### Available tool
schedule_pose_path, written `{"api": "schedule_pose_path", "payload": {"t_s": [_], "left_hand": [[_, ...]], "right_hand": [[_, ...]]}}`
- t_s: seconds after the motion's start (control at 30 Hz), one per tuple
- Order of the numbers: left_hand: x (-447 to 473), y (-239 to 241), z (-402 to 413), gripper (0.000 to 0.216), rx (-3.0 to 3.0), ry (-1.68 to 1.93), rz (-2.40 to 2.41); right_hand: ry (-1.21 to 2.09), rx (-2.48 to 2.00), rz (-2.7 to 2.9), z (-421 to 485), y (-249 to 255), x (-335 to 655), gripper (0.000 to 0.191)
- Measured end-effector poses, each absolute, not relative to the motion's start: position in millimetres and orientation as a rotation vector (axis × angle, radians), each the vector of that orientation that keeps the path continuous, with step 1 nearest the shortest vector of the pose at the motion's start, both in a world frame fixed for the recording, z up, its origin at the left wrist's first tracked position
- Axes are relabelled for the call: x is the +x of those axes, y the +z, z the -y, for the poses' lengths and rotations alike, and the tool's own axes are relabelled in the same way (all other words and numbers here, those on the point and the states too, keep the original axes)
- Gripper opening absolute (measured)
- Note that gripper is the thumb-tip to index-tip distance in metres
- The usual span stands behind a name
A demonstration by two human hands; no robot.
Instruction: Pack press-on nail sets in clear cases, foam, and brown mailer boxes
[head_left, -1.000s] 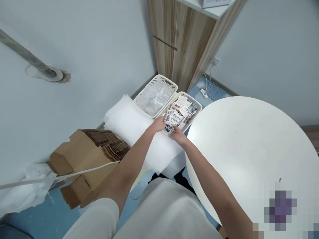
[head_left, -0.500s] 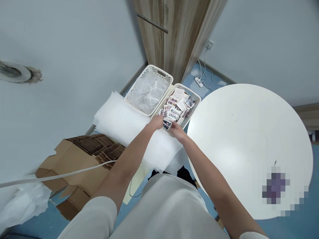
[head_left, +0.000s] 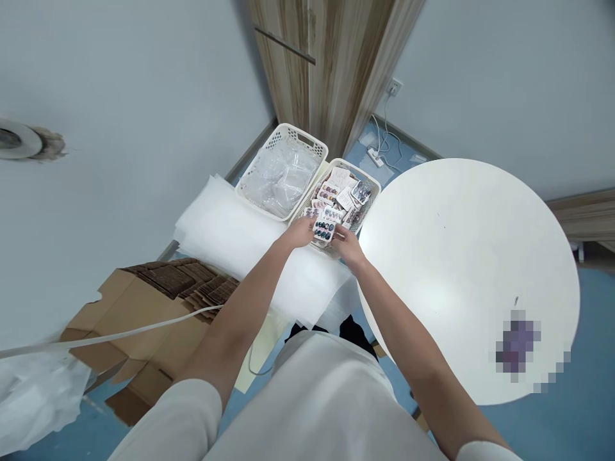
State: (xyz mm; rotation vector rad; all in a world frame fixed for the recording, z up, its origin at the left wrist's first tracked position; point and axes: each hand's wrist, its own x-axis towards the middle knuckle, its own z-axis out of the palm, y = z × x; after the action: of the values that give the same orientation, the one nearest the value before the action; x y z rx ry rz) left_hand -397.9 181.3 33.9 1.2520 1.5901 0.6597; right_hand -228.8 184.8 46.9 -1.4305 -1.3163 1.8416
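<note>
Between my two hands a small white card of dark oval pieces point(head_left: 324, 231) is held up over the near end of a white basket point(head_left: 376, 189). The shiny pieces sit on it in two rows; their exact kind is too small to tell. My left hand point(head_left: 302, 232) is closed on the card's left edge. At its right edge my right hand point(head_left: 346, 244) has its thumb and fingers pinched. Inside the basket lie several similar cards point(head_left: 344, 197) in a loose heap, some face down.
A second white basket point(head_left: 247, 189) with clear plastic bags point(head_left: 283, 173) adjoins on the left. White foam sheets point(head_left: 216, 218) lie in front of it. Flattened cardboard boxes point(head_left: 129, 314) stand lower left, a round white table point(head_left: 471, 256) on the right. A power strip point(head_left: 375, 157) rests on the floor.
The card of dark oval pieces has come up from the heap and now faces me more fully between both hands. My view has shifted slightly.
</note>
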Motion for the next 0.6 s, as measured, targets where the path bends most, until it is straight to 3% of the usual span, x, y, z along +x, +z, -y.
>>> {"api": "schedule_pose_path", "payload": {"t_s": [0.6], "left_hand": [[-323.8,79.7,-143.3,0.035,0.735,0.974,-1.286]], "right_hand": [[1.766,-1.322,1.097,-135.8,87.6,-133.4,0.058]]}}
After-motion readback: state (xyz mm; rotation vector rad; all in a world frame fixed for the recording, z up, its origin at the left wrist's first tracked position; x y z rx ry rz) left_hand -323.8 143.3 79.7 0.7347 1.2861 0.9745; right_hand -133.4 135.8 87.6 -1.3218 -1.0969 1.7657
